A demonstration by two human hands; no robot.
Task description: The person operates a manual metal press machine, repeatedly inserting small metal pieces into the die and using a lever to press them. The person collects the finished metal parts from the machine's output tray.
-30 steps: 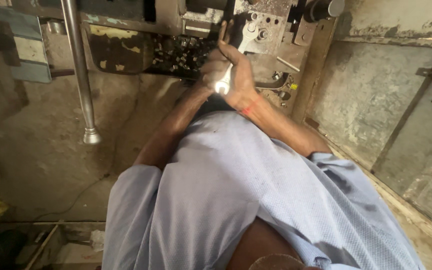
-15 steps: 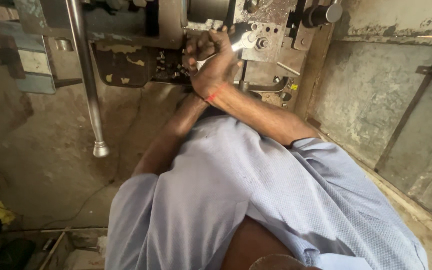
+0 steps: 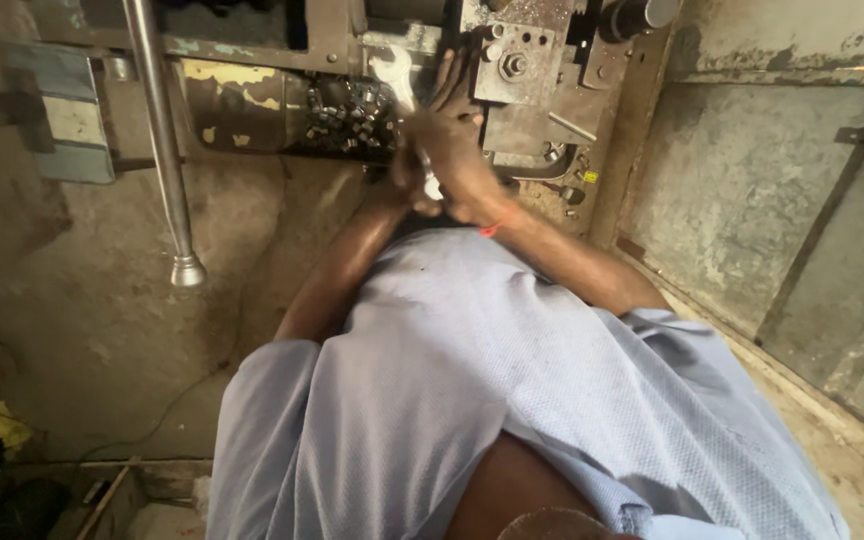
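We took the grey tool block on the machine as our landmark. Just to its left, the open jaw end of a bright spanner showed above our hands, its head up against the machine's frame; the handle ran down and toward us, to where both our hands were gathered below and left of the block. The right hand lay over the handle with its fingers stretched up along the block's left edge, so we judged it was steadying the tool there, not clenched hard; how tightly it closed on the handle we could not tell. The left hand sat lower, wrapped around the bottom of the handle, a pale stub of which showed between the two hands. That doubled hold, one hand high and one low, suited a tool meant to be levered.

Further left of the block, a heap of small dark metal pieces lay in a recess of the machine, within reach of the hands. Well to the left, a long steel lever with a round knob hung down, untouched. To the right of the block a worn grey wall panel closed off the space. Our pale blue shirt filled the view below.
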